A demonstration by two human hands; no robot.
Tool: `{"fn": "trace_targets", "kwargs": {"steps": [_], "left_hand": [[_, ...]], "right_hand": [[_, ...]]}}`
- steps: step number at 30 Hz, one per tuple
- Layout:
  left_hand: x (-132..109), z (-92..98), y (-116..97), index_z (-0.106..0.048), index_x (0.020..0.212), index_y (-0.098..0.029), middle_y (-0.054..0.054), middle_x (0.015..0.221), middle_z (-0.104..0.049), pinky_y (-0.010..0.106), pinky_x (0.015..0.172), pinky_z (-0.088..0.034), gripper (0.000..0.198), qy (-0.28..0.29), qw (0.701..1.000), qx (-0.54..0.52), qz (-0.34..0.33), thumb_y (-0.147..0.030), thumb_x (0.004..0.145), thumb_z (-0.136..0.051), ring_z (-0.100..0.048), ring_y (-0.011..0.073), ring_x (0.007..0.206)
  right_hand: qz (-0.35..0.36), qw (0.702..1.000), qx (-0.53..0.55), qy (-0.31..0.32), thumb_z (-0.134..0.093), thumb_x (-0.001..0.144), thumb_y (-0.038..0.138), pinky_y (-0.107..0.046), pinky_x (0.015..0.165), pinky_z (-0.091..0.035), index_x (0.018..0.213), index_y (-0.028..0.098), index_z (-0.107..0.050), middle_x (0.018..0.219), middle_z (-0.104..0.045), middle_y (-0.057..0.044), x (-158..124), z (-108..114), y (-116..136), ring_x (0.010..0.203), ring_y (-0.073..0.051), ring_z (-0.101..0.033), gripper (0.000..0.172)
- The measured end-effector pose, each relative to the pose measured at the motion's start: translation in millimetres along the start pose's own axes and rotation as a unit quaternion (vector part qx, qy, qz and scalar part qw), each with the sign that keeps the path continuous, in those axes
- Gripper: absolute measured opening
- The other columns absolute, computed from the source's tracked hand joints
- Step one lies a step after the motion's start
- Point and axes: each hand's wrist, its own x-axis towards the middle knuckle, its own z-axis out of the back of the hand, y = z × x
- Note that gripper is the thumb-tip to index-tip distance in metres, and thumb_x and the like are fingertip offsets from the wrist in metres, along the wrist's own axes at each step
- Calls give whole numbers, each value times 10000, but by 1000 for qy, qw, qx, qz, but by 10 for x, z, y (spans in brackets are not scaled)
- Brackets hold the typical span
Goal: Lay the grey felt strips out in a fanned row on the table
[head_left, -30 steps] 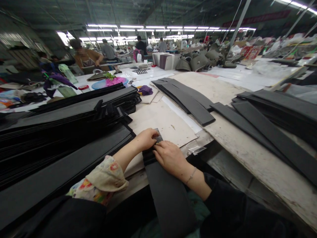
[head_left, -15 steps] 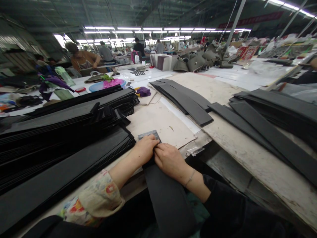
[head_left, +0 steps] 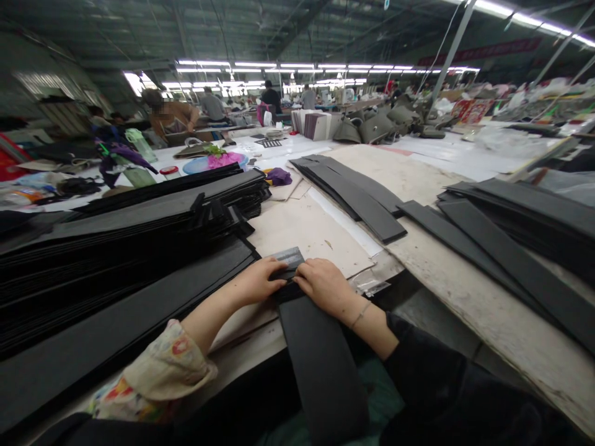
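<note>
Head camera, and here's the action: the left hand point(head_left: 258, 282) and the right hand point(head_left: 323, 288) meet at the far end of a long black strip point(head_left: 320, 365), fingers curled, pinching it from both sides. A small grey plate point(head_left: 288, 257) sits just beyond them. The strip runs back over the table edge point(head_left: 246, 331) toward the person's lap. Stacks of black strips point(head_left: 116, 248) rise on the left, more point(head_left: 511, 235) on the right, a paper sheet point(head_left: 311, 232) dead ahead.
</note>
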Motion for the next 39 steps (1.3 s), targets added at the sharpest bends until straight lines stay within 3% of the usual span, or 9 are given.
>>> {"fn": "trace_targets", "kwargs": {"steps": [8,14,20,26,29,33,36,39], "left_hand": [[-88,-79,30,-590,1067,-142,87,981,-553,324,879,-416,344,-51,999,18,6,-184,726,-588,-529,203,942],[-177,-138,-41,-609,995,-180,66,935,-558,316,823,-435,235,-44,994,97,-33,-208,830,-444,-520,179,887],[-313,-152,-123,-564,1096,-166,80,981,-558,318,821,-441,325,-48,990,130,-37,-159,864,-336,-515,176,880],[-500,-254,1,-537,1155,-141,98,1061,-567,328,905,-413,357,-90,994,64,3,-188,878,-316,-515,185,979],[-550,-218,-6,-575,1106,-161,75,1041,-589,292,905,-415,334,-72,997,4,1,-213,870,-345,-531,166,976],[-462,-62,-46,-617,1001,-193,45,986,-610,265,864,-435,283,-46,999,-4,27,-233,847,-383,-562,152,934],[-321,-16,-65,-602,1017,-161,78,984,-596,314,840,-438,293,-78,992,83,57,-226,844,-374,-560,190,921],[-225,-65,-96,-621,949,-141,94,921,-594,326,820,-431,294,-61,985,154,56,-205,850,-352,-557,203,885]], "right_hand": [[55,997,41,36,-547,815,253,-325,857,-386,1083,158,-546,1024,-557,-77,150,5,-71,990,-195,-482,284],[104,992,19,75,-429,871,192,-296,810,-412,950,131,-613,896,-589,-75,179,-7,-55,879,-171,-526,209],[72,995,5,67,-409,887,237,-287,797,-427,969,143,-627,889,-604,-78,140,-16,-22,861,-168,-557,251],[33,997,67,35,-383,903,271,-256,855,-421,967,141,-637,958,-619,-73,48,-16,-30,931,-153,-562,293],[31,996,73,28,-399,897,272,-267,849,-429,948,145,-643,946,-625,-71,-53,4,7,920,-157,-566,279],[32,996,78,7,-396,900,280,-277,852,-434,961,151,-635,953,-626,-69,-182,22,47,927,-155,-562,279],[35,996,78,0,-394,900,270,-276,859,-433,960,148,-634,959,-624,-70,-217,23,53,934,-153,-559,276],[34,997,73,-2,-394,899,265,-279,856,-436,944,148,-636,957,-623,-71,-215,20,52,933,-156,-558,273]]}}
